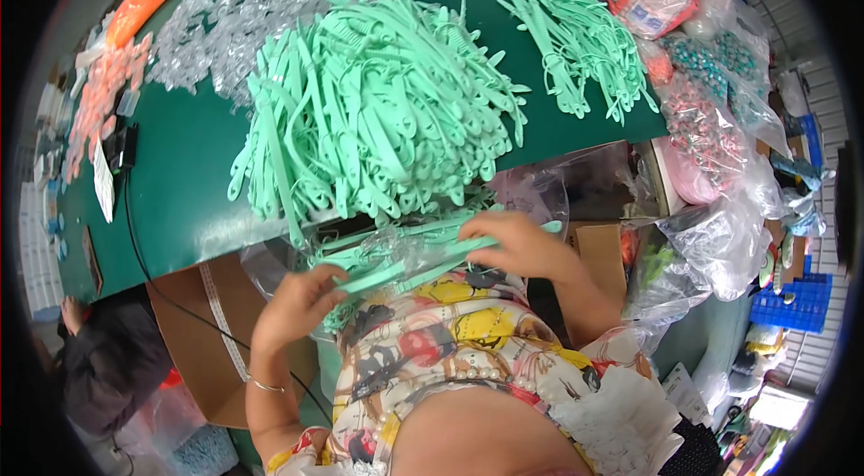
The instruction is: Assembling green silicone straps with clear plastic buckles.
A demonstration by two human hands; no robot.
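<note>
My left hand (pixel 304 300) is closed, its thumb and fingers pinching the left end of a mint-green strap (pixel 409 266). Curled over the strap's other end is my right hand (pixel 517 245). The strap is stretched level between them, close to my body. More green straps and some clear plastic lie around it, just off the table's near edge, partly hidden by my hands. A big heap of the same green straps (pixel 378 107) covers the middle of the table in front of me.
The green table (pixel 184 175) also bears a pile of clear plastic pieces (pixel 261 4), a smaller strap bundle (pixel 585 49) and coral pieces (pixel 94 103). A black cable (pixel 135 233) hangs over its edge. Cardboard boxes (pixel 193 332) stand below; bags of beads (pixel 706 130) crowd the right. Another person's sleeve (pixel 108 359) shows left.
</note>
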